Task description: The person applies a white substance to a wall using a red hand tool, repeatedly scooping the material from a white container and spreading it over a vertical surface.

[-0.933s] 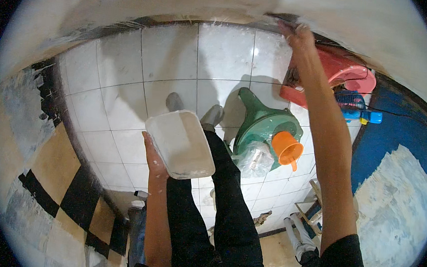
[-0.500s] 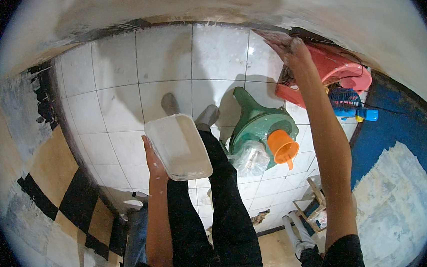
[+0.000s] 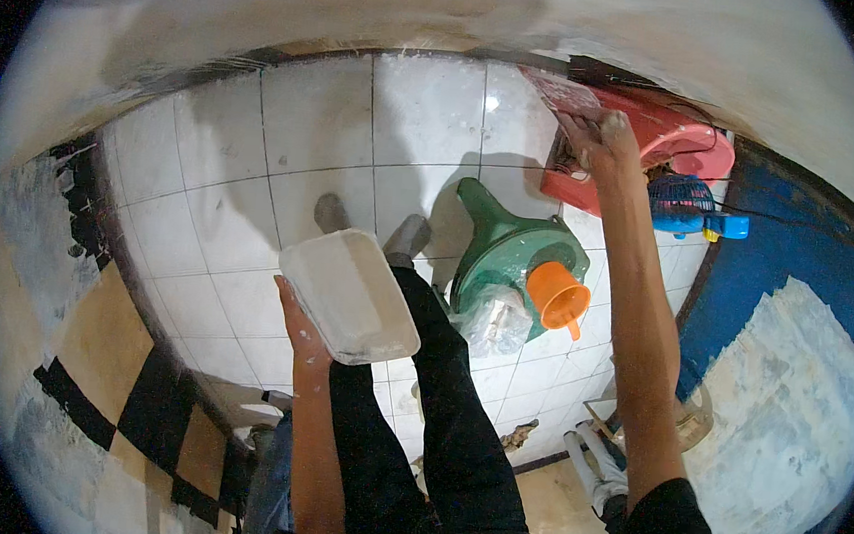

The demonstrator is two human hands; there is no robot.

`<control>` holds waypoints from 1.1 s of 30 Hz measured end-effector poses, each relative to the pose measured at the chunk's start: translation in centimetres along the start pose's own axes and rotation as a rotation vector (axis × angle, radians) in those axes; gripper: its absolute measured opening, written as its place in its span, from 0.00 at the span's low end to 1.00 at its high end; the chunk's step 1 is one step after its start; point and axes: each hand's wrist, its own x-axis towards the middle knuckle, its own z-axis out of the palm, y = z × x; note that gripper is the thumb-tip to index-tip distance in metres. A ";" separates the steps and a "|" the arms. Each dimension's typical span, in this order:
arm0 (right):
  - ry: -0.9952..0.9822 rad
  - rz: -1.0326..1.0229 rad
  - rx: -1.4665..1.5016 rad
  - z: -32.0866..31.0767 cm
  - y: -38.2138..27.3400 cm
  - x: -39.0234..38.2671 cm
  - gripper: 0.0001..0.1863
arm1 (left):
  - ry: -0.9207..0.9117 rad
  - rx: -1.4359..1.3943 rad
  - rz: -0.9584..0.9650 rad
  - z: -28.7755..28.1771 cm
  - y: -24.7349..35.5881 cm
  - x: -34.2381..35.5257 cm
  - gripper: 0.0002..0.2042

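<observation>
The fingers of the right hand (image 3: 597,140) are curled shut around the handle of a flat trowel (image 3: 561,95), whose blade is pressed against the pale wall (image 3: 367,11) just above the white tiles (image 3: 424,116). The fingers of the left hand (image 3: 297,327) are closed under the edge of a white rectangular tray (image 3: 349,296), which is held tilted above the tiles, well left of the trowel. Below the trowel a green basin (image 3: 508,258) is seen on the tiles, with an orange cup (image 3: 557,295) and a clear plastic bag (image 3: 498,318) at its rim. A red tub (image 3: 673,141) lies just right of the trowel, and a small blue fan (image 3: 687,207) below that tub.
</observation>
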 end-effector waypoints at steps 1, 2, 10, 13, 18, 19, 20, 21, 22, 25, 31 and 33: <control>0.036 -0.051 -0.020 -2.0 -1.5 2.4 0.14 | -0.052 -0.055 -0.036 0.3 -1.8 0.8 0.32; 0.060 -0.078 -0.013 -2.7 -2.5 4.3 0.13 | -0.083 -0.089 -0.048 0.4 -2.4 1.2 0.31; -0.143 -0.355 -0.611 -0.2 -9.2 0.4 0.14 | -0.069 -0.133 -0.089 -1.4 -2.6 1.8 0.30; 0.055 -0.172 -0.379 0.9 -8.8 -4.1 0.16 | -0.122 -0.130 -0.075 -1.0 -3.2 1.8 0.30; -0.305 -0.002 -0.025 -4.0 -3.2 5.0 0.16 | -0.077 -0.057 -0.055 0.0 -2.6 1.1 0.30; 0.128 -0.047 -0.045 -0.3 -2.0 4.5 0.16 | -0.069 -0.059 -0.061 0.3 -2.4 1.0 0.30; 0.119 -0.104 -0.103 0.5 -3.3 4.8 0.16 | -0.077 -0.068 -0.072 0.9 -2.3 1.1 0.30; 0.110 -0.154 -0.157 1.1 -4.2 5.8 0.15 | -0.095 -0.050 -0.048 0.7 -2.4 1.4 0.30; 0.100 -0.204 -0.212 1.5 -5.1 6.5 0.15 | -0.114 -0.033 -0.025 0.2 -2.8 1.9 0.30; -0.637 0.043 -0.210 -2.7 -11.1 5.2 0.15 | -0.104 -0.048 -0.059 0.5 -3.5 1.8 0.30; 0.065 0.049 -0.324 -4.4 -3.4 2.1 0.14 | -0.061 -0.073 -0.091 -1.0 -3.2 1.7 0.31; 0.147 0.038 0.087 -5.7 -1.5 7.2 0.16 | -0.126 -0.049 -0.091 -1.1 -3.5 2.0 0.32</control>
